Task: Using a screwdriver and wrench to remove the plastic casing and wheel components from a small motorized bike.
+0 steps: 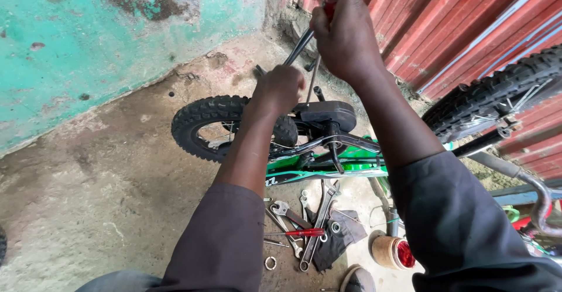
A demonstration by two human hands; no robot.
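Concrete floor: left hand (282, 87) and right hand (345, 31) both fisted around handlebar (300, 46)

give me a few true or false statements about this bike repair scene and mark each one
1. The small bike has a green frame. True.
2. The right hand rests flat on the floor. False: it is raised, gripping a red-handled tool.
3. Wrenches lie on the floor below the bike. True.
4. The screwdriver among them has a blue handle. False: its handle is red.
5. The left hand holds a hammer. False: it is a closed fist by the saddle; what it grips is unclear.
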